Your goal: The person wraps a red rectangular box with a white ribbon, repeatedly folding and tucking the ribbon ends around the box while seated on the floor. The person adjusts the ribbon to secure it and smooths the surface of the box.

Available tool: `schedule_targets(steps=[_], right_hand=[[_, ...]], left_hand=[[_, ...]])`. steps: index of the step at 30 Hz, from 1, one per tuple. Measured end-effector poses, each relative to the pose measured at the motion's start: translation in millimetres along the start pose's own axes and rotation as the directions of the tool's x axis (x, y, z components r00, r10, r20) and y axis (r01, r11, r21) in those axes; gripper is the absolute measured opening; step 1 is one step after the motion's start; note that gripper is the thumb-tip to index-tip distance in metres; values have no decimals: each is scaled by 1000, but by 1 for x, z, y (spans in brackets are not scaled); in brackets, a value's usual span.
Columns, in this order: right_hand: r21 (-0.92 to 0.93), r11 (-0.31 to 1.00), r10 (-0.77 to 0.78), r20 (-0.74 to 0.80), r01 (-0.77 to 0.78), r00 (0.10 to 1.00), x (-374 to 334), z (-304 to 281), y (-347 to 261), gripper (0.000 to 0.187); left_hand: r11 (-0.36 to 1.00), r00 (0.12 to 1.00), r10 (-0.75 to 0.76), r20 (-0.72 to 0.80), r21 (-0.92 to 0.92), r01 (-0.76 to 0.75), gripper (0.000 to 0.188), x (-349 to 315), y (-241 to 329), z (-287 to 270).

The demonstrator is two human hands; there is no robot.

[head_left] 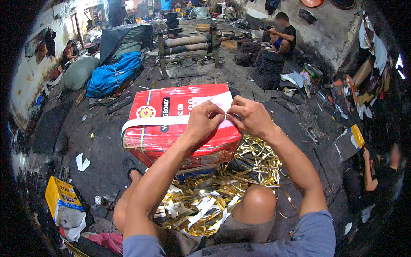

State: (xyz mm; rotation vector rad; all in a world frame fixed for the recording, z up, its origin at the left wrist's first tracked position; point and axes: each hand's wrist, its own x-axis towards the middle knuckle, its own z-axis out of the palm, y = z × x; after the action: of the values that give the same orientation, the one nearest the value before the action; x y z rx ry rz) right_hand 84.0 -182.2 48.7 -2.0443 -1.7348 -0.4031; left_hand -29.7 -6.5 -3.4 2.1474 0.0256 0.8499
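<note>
**White strip (158, 121) laid across red box (218, 139); fingertips of both hands closed**

Left hand (204, 118) and right hand (250, 115) meet over the red box's right-hand part, wrists bent inward, forearms slanting up from its near side. Both pinch a pale piece (225, 115) between thumb and fingers; whether it is the strip's end cannot be told. The white strip lies on top of the red box, long axis left to right, its left end curling down over the box's left edge. Printing on the box: a flower emblem (146, 112) and a dark panel (165, 112) with white lettering running upward.
</note>
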Motion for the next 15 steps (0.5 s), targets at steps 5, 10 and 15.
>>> schedule_targets(steps=[5,10,15], right_hand=[[5,999,-54,80,53,995,2,-5,7,18],[190,979,51,103,-69,993,3,-5,27,27],[301,938,202,-72,-172,977,-1,11,15,21]], left_hand=[[997,999,-26,19,-69,27,16,-4,1,-1],[966,982,-174,74,-180,185,19,1,2,1],[987,996,-88,4,-133,88,19,1,-10,2]])
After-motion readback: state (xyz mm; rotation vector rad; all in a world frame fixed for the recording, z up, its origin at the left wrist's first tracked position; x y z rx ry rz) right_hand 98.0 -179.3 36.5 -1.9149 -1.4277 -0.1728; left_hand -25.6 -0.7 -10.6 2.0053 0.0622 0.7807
